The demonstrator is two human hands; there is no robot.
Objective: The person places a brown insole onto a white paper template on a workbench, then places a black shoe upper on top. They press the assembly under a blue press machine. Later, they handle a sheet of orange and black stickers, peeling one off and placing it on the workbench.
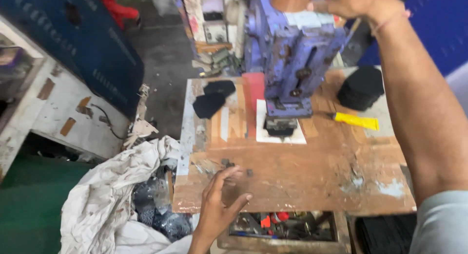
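Small dark pieces (226,163) are seen on the table (312,181) just beyond the left hand (219,205), fingers (228,174) spread; right hand (356,3) grips the press (292,54) lever.

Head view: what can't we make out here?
- Right hand: cut off by the top edge; its grip on the blue press is unclear.
- Press die: whatever sits under it is hidden by the die.
- Small dark bits by the left hand: blurred, too small to identify.
- Open drawer: contents a blurred jumble.
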